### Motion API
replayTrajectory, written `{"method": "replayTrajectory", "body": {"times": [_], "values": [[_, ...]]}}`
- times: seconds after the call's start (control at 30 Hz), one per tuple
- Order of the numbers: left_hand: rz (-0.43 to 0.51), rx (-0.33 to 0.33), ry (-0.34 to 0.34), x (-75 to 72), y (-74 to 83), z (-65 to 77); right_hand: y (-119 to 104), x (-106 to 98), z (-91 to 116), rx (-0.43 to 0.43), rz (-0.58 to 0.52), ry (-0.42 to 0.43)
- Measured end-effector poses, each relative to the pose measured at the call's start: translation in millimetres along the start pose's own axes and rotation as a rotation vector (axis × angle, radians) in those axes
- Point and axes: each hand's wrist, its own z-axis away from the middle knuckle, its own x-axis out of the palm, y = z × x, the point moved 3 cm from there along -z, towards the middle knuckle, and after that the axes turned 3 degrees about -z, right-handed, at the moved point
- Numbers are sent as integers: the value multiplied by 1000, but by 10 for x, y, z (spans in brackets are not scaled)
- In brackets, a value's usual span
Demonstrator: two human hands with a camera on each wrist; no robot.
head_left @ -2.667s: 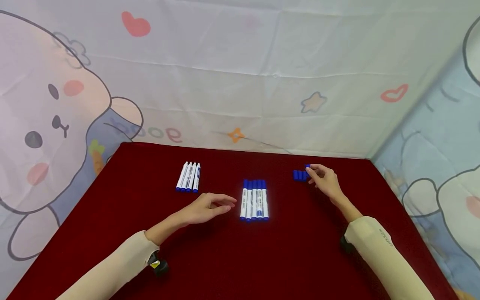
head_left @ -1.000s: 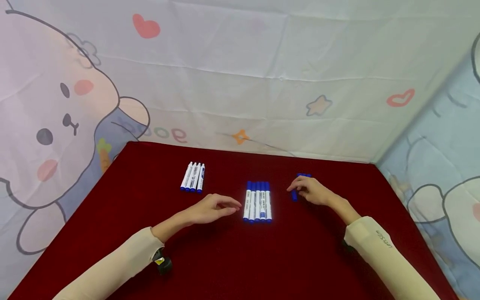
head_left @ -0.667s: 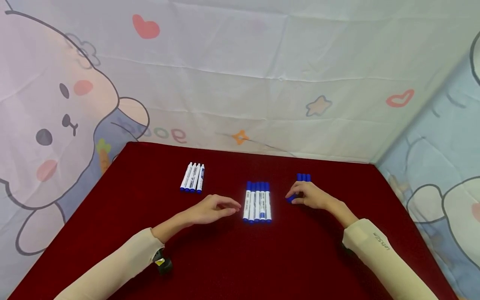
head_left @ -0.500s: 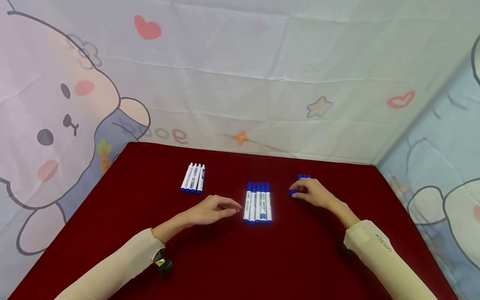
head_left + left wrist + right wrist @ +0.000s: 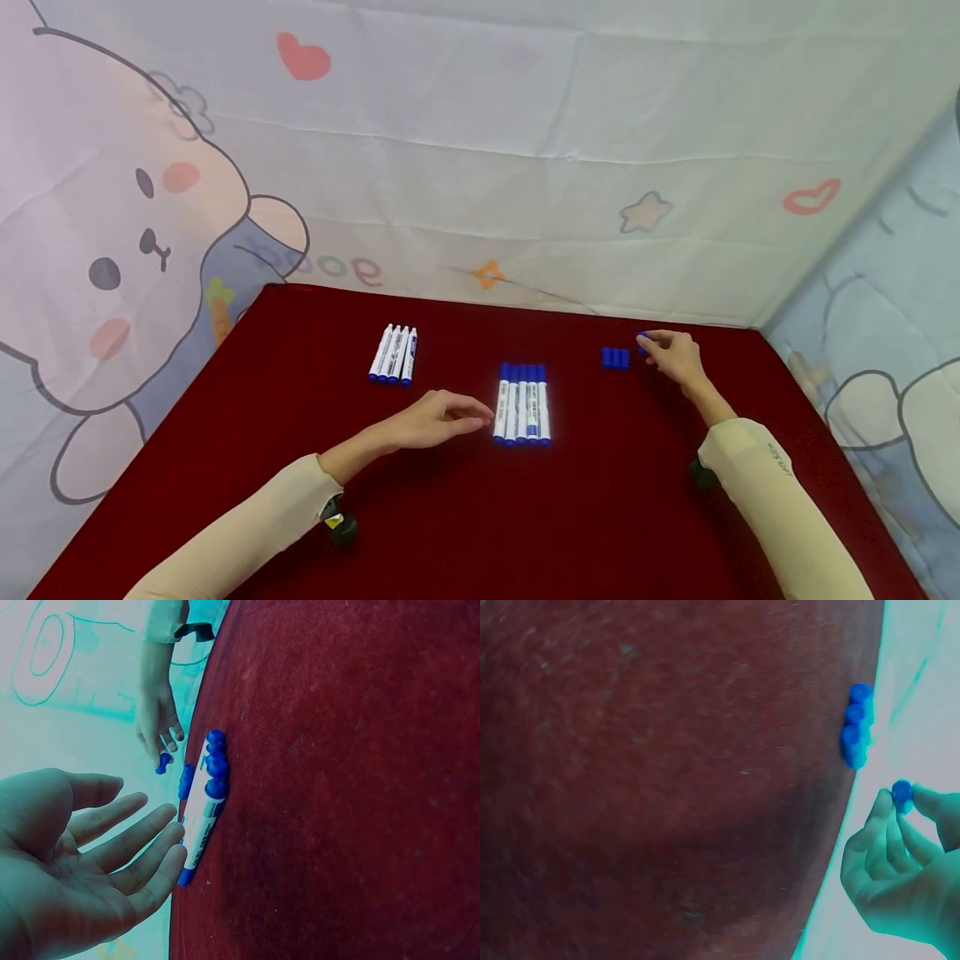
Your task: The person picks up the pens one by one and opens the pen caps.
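- The right hand (image 5: 677, 360) pinches one blue cap (image 5: 902, 790) between thumb and fingers. The cap is to the right of the five markers (image 5: 522, 408) and farther back than they are.
- Half a second ago this hand was closer to the five markers, in front of the three other caps (image 5: 616, 358). Now it is past them, on their right.
- The held cap points one round end at the right wrist camera. Fingers hide part of it.
- The left hand (image 5: 429, 419) has loose, slightly bent fingers. It is just left of the five markers, like before. I cannot tell if it touches them.
- The five markers lie side by side, long ways away from the person, blue tops at the far end.
- The three other caps sit in a row, right of the five markers, pointing the same way.
- Four markers (image 5: 399, 354) lie back and left of the five markers, white tips pointing away, leaning a bit right.
- Red cloth (image 5: 450, 517) is under the five markers.
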Motion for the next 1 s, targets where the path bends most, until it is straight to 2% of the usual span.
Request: {"method": "replayTrajectory", "body": {"times": [0.17, 0.43, 0.7, 1.0], "values": [[1, -11, 11, -19, 18, -19, 81, 17, -68, 64, 8, 27], [8, -16, -3, 16, -29, -6, 78, 154, -22, -3, 158, -9], [32, -18, -1, 41, -33, -7, 91, 212, 10, -4, 190, -33], [33, -44, -20, 47, -23, -24, 67, 227, 28, -53, 265, -53]]}}
